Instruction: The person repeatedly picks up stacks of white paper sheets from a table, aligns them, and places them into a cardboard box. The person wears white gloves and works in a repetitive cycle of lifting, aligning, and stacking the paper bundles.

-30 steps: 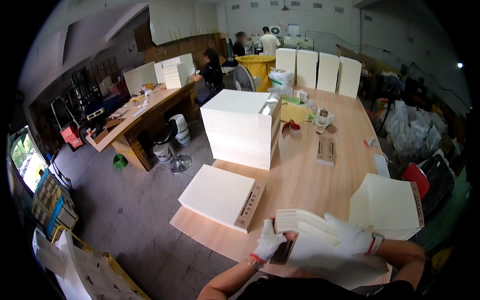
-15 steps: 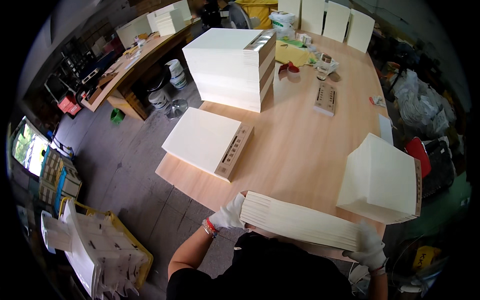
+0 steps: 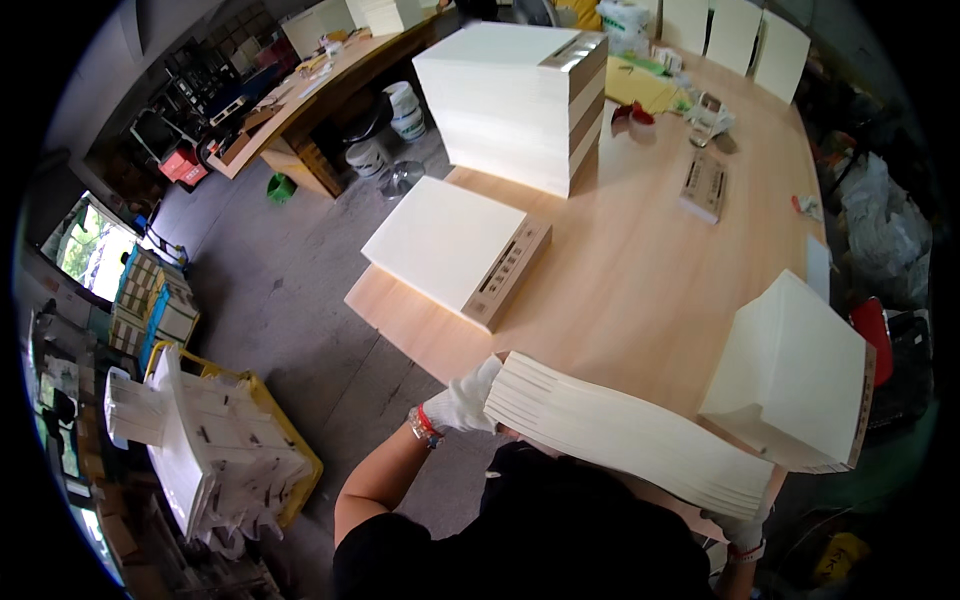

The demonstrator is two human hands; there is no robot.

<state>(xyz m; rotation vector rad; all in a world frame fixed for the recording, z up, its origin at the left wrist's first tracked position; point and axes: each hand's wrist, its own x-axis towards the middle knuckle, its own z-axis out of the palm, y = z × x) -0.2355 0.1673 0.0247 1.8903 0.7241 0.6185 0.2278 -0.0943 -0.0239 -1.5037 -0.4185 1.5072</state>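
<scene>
Loaded wood-grain surface (image 3: 630, 290)

It carries a tall cream paper stack (image 3: 510, 115), a low brown-edged stack (image 3: 445, 245) nearer the front-left corner, and a third stack (image 3: 790, 360) at right. Farther back sit a brown-faced block (image 3: 705, 186), a clear jar (image 3: 704, 122) and a yellow sheet (image 3: 645, 92).

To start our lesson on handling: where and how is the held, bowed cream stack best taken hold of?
Probably at both short ends, from left and right, as the left grip and right grip have it: the cream stack is long, layered and bowed, so an unsupported end might sag.
</scene>
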